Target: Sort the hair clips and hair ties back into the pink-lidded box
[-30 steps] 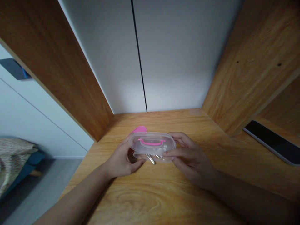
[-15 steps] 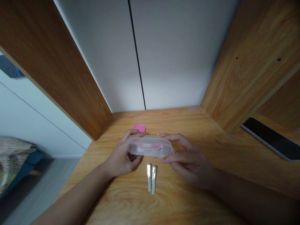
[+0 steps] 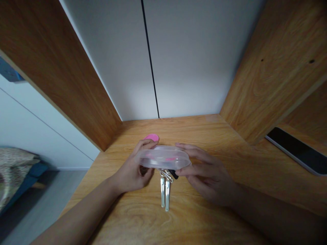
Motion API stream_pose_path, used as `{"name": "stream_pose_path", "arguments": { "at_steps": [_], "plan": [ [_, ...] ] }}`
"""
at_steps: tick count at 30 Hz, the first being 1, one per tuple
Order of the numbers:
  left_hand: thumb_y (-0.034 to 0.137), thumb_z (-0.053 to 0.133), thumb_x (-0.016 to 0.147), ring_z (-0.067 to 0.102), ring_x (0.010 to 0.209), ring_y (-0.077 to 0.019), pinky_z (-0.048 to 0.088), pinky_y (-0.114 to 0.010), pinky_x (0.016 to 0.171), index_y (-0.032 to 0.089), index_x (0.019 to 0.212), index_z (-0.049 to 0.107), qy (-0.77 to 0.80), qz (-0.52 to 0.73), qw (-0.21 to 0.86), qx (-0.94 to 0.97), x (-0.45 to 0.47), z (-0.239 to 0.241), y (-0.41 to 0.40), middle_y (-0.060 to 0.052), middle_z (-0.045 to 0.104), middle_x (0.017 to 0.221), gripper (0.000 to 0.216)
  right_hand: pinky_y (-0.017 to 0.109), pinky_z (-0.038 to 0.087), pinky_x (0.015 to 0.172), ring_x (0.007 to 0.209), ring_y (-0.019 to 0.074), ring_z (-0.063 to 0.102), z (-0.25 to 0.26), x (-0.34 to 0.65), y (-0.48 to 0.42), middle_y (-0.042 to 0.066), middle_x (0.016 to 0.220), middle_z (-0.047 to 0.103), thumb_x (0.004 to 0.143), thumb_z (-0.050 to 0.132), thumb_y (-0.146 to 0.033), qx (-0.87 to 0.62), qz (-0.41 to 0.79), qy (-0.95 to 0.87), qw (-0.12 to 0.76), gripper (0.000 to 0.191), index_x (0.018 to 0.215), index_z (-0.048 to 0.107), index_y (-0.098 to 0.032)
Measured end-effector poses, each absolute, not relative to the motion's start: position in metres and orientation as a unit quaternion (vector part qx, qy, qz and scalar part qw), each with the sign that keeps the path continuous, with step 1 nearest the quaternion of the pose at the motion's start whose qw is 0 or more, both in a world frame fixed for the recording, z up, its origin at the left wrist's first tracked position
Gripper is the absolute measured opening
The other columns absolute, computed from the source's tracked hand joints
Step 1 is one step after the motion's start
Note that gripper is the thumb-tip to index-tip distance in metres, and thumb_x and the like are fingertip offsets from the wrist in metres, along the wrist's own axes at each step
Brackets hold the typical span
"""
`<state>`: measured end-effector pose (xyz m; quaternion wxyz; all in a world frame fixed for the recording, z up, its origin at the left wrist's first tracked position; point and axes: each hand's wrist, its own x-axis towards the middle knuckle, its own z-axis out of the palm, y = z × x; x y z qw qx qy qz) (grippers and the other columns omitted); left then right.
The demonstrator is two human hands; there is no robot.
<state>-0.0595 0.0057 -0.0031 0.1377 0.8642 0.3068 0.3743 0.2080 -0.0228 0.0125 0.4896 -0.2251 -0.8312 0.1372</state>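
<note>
A clear plastic box is held tilted above the table between both hands, with something pink showing through its wall. My left hand grips its left end, thumb below and fingers on top. At the right end, my right hand holds it between its fingers. Under the box's lower edge, a bent silvery metal piece and a black item show, partly hidden by the box. Two silver hair clips lie side by side on the table just below. A pink round disc lies behind my left hand.
A dark-screened phone lies on the wooden table at the right. Wooden side panels and a white back panel enclose the table. Patterned fabric is at the far left.
The bent silvery piece and the black item now show beneath the box, where only a small bit of metal showed before. Both hands keep their hold on the box.
</note>
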Motion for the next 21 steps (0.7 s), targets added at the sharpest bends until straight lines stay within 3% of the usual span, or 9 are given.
{"name": "stream_pose_path", "arguments": {
  "at_steps": [12, 21],
  "plan": [
    [0.009, 0.068, 0.082, 0.045, 0.135, -0.0305, 0.044, -0.053, 0.113, 0.025, 0.154, 0.030, 0.293, 0.412, 0.044, 0.861, -0.0577, 0.0036, 0.0031, -0.017, 0.045, 0.143, 0.083, 0.056, 0.046, 0.115, 0.141, 0.0273, 0.050, 0.0111, 0.2111, -0.0248, 0.001, 0.137, 0.065, 0.088, 0.058, -0.001, -0.210, 0.102, -0.841, 0.487, 0.045, 0.116, 0.070, -0.034],
    [0.009, 0.072, 0.083, 0.049, 0.132, -0.0284, 0.047, -0.048, 0.112, 0.021, 0.148, 0.040, 0.308, 0.440, -0.005, 0.843, -0.0600, 0.0010, 0.0058, -0.016, 0.047, 0.142, 0.073, 0.041, 0.047, 0.116, 0.138, 0.0226, 0.054, 0.0080, 0.2140, -0.0235, 0.002, 0.152, 0.054, 0.092, 0.053, 0.000, -0.243, 0.091, -0.815, 0.517, 0.051, 0.130, 0.066, -0.032]
  ]
}}
